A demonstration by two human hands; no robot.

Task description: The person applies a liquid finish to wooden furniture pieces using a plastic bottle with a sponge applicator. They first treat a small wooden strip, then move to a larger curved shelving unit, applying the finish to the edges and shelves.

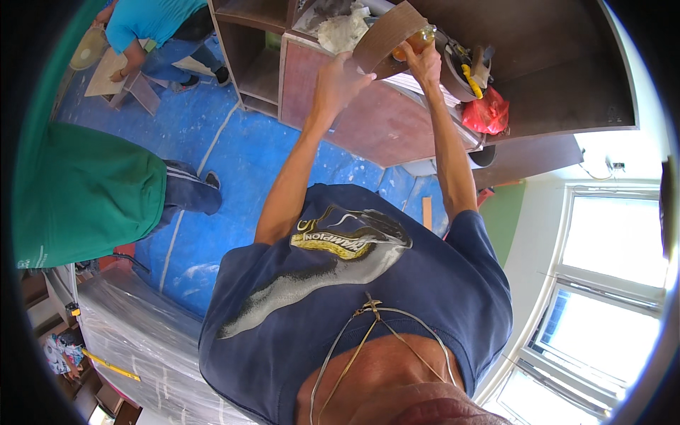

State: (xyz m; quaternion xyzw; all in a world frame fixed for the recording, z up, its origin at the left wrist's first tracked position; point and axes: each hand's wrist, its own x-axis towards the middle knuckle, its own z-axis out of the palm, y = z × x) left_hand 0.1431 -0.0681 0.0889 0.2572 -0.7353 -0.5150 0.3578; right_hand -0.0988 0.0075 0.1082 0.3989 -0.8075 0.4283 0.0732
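My left hand [338,86], a little blurred, is closed on a brown wood-grain strip [391,37] that bends in a broad curve, like a roll of edge banding. The thumb lies along its lower edge. Close by on the right, my right hand [426,67] is wrapped round a clear bottle [416,44] with amber contents. The strip partly covers the bottle's left side. Both arms reach forward to the cabinet top. Just right of my right hand stands a round grey bucket [453,76] with tools in it, one of them yellow-handled [472,81].
A red plastic bag [486,113] hangs by the bucket, and a crumpled whitish cloth [342,30] lies left of the strip. The brown cabinet [368,124] stands ahead. Blue sheeting [234,152] covers the floor. Two people work at left, in green [92,195] and turquoise [152,28].
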